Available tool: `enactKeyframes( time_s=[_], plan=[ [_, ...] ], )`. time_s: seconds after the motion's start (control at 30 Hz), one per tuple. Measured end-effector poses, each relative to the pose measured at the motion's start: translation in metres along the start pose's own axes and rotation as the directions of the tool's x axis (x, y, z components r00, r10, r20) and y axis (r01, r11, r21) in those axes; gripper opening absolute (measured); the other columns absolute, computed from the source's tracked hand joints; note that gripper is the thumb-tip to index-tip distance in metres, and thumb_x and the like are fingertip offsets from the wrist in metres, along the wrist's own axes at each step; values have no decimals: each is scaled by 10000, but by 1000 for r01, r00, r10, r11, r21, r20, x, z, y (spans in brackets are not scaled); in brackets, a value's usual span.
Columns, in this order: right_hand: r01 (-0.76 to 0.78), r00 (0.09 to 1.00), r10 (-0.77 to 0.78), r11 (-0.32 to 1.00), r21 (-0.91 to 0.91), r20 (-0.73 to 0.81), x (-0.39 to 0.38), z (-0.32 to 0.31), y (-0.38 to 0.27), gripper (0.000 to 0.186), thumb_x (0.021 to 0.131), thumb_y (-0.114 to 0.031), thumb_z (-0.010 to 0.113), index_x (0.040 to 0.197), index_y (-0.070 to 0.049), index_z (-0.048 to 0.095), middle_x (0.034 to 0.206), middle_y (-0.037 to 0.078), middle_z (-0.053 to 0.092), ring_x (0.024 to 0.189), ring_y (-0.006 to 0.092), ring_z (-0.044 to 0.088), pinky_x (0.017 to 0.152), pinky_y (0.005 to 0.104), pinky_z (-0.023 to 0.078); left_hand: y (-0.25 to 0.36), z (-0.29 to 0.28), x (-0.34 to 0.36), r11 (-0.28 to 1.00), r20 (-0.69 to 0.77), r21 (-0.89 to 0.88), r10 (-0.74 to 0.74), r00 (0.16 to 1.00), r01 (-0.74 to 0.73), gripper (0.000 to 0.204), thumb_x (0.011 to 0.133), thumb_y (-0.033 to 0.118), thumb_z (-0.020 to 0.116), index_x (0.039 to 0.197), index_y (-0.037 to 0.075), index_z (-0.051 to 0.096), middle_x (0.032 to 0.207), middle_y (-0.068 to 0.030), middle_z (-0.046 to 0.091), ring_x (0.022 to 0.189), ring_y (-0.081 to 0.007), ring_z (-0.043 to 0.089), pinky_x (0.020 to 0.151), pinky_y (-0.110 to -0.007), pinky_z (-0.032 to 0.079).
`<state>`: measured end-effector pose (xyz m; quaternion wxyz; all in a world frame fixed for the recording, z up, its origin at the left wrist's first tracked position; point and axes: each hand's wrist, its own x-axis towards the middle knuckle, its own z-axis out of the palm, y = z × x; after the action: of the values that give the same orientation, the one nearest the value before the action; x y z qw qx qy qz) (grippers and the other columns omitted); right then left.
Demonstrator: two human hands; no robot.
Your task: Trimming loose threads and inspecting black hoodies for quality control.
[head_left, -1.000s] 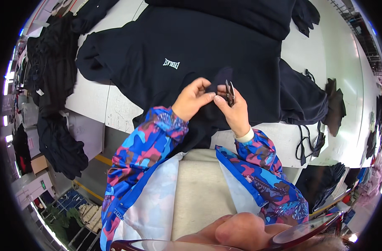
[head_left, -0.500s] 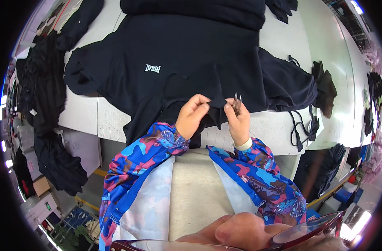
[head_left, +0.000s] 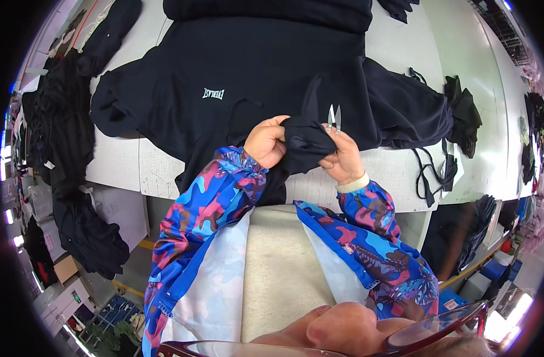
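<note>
Dark garment (head_left: 266,62) lying on the counter (head_left: 120,163), one fold (head_left: 308,141) raised between left hand (head_left: 265,143) and right hand (head_left: 343,156) — both sets of fingers pinched closed on it, presumably for steadiness. Snips (head_left: 331,119) in the right hand point away, likely sparing the cloth.

Blue bins (head_left: 494,269) (lower right)

White lettering (head_left: 213,93), upside down, on dark garment (head_left: 272,65).
</note>
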<state>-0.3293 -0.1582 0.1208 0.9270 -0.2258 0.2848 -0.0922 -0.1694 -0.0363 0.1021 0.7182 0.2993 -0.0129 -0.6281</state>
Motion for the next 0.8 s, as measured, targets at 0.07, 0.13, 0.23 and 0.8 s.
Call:
enactKeyframes(
  time_s=[0.07,0.13,0.23,0.8],
  plan=[
    [14,999,-15,999,-35,-28,3,1,-4,154,953,-170,477,999,-69,583,765,7,576,505,64,448,396,199,278,-3,-3,5,989,65,-144,-27,998,36,387,681,-84,420,1035,-101,574,916,-130,647,837,-210,635,831,-322,501],
    [26,999,-25,996,-80,20,4,3,-8,159,955,-173,472,1005,-66,578,790,10,586,527,70,481,407,194,297,-4,-2,7,975,221,-208,-36,975,83,369,694,-108,399,1019,-90,573,953,-136,639,843,-204,633,828,-315,495],
    [-20,1000,22,994,-105,21,2,2,-12,166,949,-199,496,1005,-60,568,789,1,576,536,63,468,418,191,298,-2,4,7,984,73,-174,-37,997,50,363,698,-103,393,1013,-92,574,943,-133,641,844,-205,633,830,-315,494],
    [-291,-286,-943,-80,-953,167,-143,-138,-288,294,872,-207,572,1098,-30,635,1032,86,665,926,212,635,790,298,505,-10,-37,-125,-443,90,886,459,884,139,228,732,197,690,887,56,601,816,-130,587,790,-317,584,688,-410,466]
  ],
)
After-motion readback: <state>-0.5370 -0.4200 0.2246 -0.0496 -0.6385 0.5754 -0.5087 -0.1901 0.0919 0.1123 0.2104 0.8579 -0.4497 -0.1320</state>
